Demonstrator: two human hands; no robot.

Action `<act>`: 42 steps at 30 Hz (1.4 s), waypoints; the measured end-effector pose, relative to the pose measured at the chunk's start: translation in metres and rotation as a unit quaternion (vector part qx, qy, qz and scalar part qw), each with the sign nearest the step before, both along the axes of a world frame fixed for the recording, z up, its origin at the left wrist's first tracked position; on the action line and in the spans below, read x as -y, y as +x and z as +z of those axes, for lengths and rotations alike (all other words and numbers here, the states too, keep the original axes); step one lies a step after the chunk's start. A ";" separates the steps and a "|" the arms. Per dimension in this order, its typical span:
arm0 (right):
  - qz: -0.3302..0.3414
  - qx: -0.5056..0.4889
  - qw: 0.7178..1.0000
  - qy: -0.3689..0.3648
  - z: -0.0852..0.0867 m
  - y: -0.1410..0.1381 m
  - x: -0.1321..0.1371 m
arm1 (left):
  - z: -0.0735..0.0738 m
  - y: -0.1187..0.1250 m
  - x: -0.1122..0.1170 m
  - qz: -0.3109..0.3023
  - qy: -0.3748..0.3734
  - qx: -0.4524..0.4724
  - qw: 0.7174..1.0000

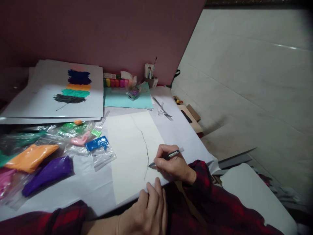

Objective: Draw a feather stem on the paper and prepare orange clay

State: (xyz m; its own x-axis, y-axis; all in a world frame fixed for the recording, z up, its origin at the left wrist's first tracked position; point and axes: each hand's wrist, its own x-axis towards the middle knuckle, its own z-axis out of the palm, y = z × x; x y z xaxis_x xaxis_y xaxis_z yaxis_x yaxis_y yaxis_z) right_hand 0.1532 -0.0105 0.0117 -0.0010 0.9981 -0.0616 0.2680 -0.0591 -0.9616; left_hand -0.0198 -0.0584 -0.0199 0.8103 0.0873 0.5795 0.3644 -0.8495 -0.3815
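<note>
A cream sheet of paper (124,156) lies on the white-covered table, with a thin dark curved line (146,143) running down it. My right hand (171,161) is closed around a pen (174,154), whose tip touches the paper beside the lower part of the line. At the near edge of the sheet rests my left hand (150,207), fingers stretched out, their tips on the paper's border. It holds nothing that I can see. Left of the sheet lies a small bag with blue clay-like material (97,143).
Bags of orange (33,158) and purple material (49,176) lie at left. Behind them is a board with painted colour bands (93,107). Forks (163,111), a turquoise sheet (117,101), paint pots (117,83) and a brush holder (149,81) are at the back.
</note>
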 end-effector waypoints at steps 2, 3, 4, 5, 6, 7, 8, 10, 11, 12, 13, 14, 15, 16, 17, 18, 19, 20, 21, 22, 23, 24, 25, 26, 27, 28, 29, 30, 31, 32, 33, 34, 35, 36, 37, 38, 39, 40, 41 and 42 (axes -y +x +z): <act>0.017 -0.003 1.000 -0.011 0.002 0.000 0.000 | 0.000 0.000 0.000 -0.002 0.001 -0.003 1.000; 0.020 -0.008 1.000 -0.013 0.002 0.000 0.000 | 0.000 0.000 0.000 -0.003 0.000 -0.004 1.000; 0.017 -0.013 1.000 -0.012 0.002 0.000 0.001 | 0.000 0.000 0.000 -0.003 -0.001 -0.004 1.000; 0.011 -0.018 1.000 -0.010 0.002 -0.001 0.001 | 0.000 0.000 0.000 -0.002 0.000 -0.003 1.000; 0.003 -0.021 1.000 -0.006 0.002 -0.001 0.001 | 0.000 -0.001 0.001 -0.001 0.001 -0.003 1.000; -0.005 -0.020 1.000 -0.001 0.001 -0.001 0.001 | 0.000 -0.001 0.001 0.000 0.002 -0.004 1.000; -0.009 -0.015 1.000 0.003 0.000 -0.001 0.001 | 0.000 -0.001 0.001 0.000 0.003 -0.007 1.000; -0.006 0.001 1.000 0.008 0.000 -0.001 0.002 | 0.000 -0.001 0.002 -0.001 0.001 -0.013 1.000; 0.000 0.008 1.000 0.008 0.000 0.000 0.002 | 0.000 -0.001 0.002 -0.002 -0.002 -0.014 1.000; 0.007 0.011 1.000 0.007 0.000 0.000 0.002 | -0.001 -0.001 0.002 -0.002 -0.003 -0.012 1.000; 0.014 0.011 1.000 0.003 0.000 0.000 0.002 | -0.001 -0.001 0.002 -0.001 -0.004 -0.009 1.000; 0.017 0.007 1.000 0.001 0.000 0.000 0.002 | -0.001 0.000 0.003 0.000 -0.004 -0.005 1.000; 0.014 0.001 1.000 0.001 0.000 0.000 0.002 | -0.001 0.000 0.003 0.002 -0.003 -0.002 1.000; 0.008 -0.003 1.000 0.005 0.000 0.000 0.002 | -0.001 0.000 0.003 0.003 -0.003 -0.001 1.000; 0.002 -0.004 1.000 0.011 0.000 0.000 0.002 | -0.001 0.000 0.003 0.004 -0.003 -0.001 1.000; -0.003 -0.001 1.000 0.017 0.000 0.000 0.002 | 0.000 0.000 0.002 0.003 -0.003 -0.002 1.000; -0.006 0.005 1.000 0.022 -0.001 0.000 0.003 | 0.000 0.000 0.002 0.002 -0.004 -0.003 1.000; -0.005 0.011 1.000 0.025 -0.001 0.000 0.003 | 0.000 0.000 0.002 0.001 -0.004 -0.005 1.000; 0.000 0.017 1.000 0.023 0.000 0.000 0.003 | 0.001 -0.001 0.001 0.001 -0.004 -0.007 1.000; 0.006 0.019 1.000 0.019 0.000 0.000 0.003 | 0.001 -0.001 0.001 0.000 -0.004 -0.007 1.000; 0.014 0.019 1.000 0.013 0.000 0.001 0.003 | 0.001 -0.001 0.001 0.000 -0.005 -0.008 1.000; 0.020 0.017 1.000 0.009 0.000 0.001 0.003 | 0.001 -0.001 0.001 0.000 -0.006 -0.009 1.000; 0.021 0.014 1.000 0.008 0.000 0.001 0.003 | 0.000 -0.001 0.001 0.000 -0.007 -0.008 1.000; 0.017 0.012 1.000 0.011 0.000 0.001 0.003 | 0.000 -0.001 0.001 0.000 -0.006 -0.006 1.000; 0.009 0.012 1.000 0.016 0.000 0.001 0.003 | 0.000 -0.001 0.001 -0.001 -0.004 -0.004 1.000; 0.000 0.014 1.000 0.022 -0.001 0.001 0.003 | -0.001 -0.001 0.001 0.000 -0.001 -0.002 1.000; -0.008 0.018 0.999 0.027 -0.002 0.001 0.003 | -0.001 -0.001 0.001 0.000 0.001 -0.002 1.000; -0.013 0.023 0.999 0.031 -0.003 0.001 0.003 | -0.001 0.000 0.001 0.001 0.001 -0.003 1.000; -0.014 0.028 0.999 0.033 -0.003 0.001 0.003 | -0.001 0.000 0.001 0.001 0.001 -0.005 1.000; -0.012 0.031 0.999 0.031 -0.004 0.001 0.003 | 0.000 0.000 0.001 0.002 0.000 -0.007 1.000; -0.007 0.031 0.999 0.028 -0.003 0.001 0.003 | 0.000 0.000 0.001 0.004 0.000 -0.008 1.000; -0.001 0.029 0.999 0.023 -0.003 0.000 0.003 | 0.000 -0.001 0.001 0.006 0.000 -0.008 1.000; 0.006 0.026 0.999 0.019 -0.002 0.000 0.004 | 0.000 -0.001 0.001 0.008 0.002 -0.006 1.000; 0.014 0.025 0.999 0.015 -0.002 0.000 0.004 | -0.001 -0.001 0.001 0.010 0.004 -0.003 1.000; 0.021 0.026 0.999 0.013 -0.001 0.000 0.005 | -0.001 0.000 0.001 0.011 0.004 -0.002 1.000; 0.027 0.028 0.999 0.013 0.000 0.000 0.005 | -0.002 0.000 0.001 0.010 0.004 -0.002 1.000; 0.031 0.030 0.999 0.013 0.001 -0.001 0.006 | -0.002 0.000 0.002 0.009 0.004 -0.003 1.000; 0.034 0.032 0.999 0.015 0.001 -0.001 0.006 | -0.002 0.000 0.002 0.008 0.002 -0.005 1.000; 0.034 0.032 0.999 0.017 0.001 -0.001 0.007 | -0.003 0.000 0.002 0.006 0.001 -0.006 1.000; 0.032 0.031 0.999 0.017 0.001 -0.001 0.007 | -0.003 0.000 0.002 0.005 0.000 -0.007 1.000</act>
State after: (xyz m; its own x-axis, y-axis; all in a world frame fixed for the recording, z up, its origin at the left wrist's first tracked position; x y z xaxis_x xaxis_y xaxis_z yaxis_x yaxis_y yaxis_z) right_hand 0.1526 -0.0173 0.0132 -0.0616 0.9977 -0.0296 0.3297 -0.0077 -0.9441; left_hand -0.0200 -0.0604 -0.0226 0.8173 0.0946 0.5684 0.3671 -0.8458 -0.3871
